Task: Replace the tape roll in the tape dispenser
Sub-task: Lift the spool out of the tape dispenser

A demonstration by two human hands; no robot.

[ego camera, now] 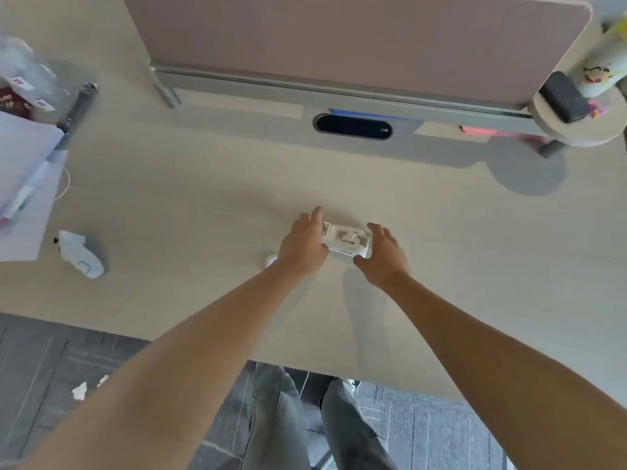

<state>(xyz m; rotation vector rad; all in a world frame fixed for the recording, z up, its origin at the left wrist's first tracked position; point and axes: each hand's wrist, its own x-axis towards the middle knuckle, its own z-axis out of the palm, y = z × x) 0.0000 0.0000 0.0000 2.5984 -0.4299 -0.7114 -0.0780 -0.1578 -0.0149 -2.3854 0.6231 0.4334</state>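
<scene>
A white tape dispenser [346, 239] lies on the pale wooden desk [203, 205] in the middle of the view. My left hand [304, 244] rests against its left end, fingers spread over the top edge. My right hand [383, 254] cups its right end, with the thumb under the near corner. Both hands touch the dispenser, which sits on the desk. A small round white object [271, 260], possibly a tape roll, peeks out just left of my left wrist, mostly hidden.
A white crumpled item [81, 254] lies at the left. Papers and a pen [23, 184] sit at the far left edge. A grey partition [339, 45] and cable slot [353, 126] stand behind. A round shelf [576, 110] is at the upper right.
</scene>
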